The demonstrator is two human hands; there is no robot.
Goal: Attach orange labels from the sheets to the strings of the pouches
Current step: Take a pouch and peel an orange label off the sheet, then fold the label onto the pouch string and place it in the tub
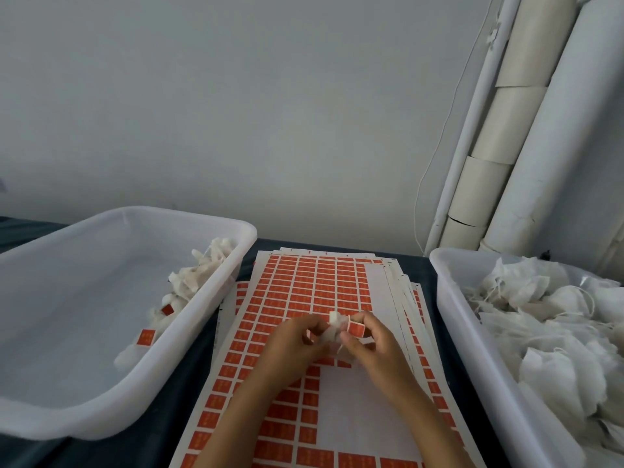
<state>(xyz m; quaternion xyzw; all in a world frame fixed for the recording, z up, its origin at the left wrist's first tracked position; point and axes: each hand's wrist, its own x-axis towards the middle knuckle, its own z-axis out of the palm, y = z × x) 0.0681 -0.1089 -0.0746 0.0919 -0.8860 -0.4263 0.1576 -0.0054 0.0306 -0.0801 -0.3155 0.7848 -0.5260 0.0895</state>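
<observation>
The right hand (pixel 368 339) pinches the orange label (pixel 356 329); the pouch (pixel 334 327), grasped in the left hand (pixel 297 339) grip, lies at its 9 o'clock, touching.

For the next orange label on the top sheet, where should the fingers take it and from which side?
Probably a corner of a label bordering the bare peeled patch on the top sheet. Come in from that patch: the label lies flat, and only there is an edge free of neighbouring labels.
</observation>
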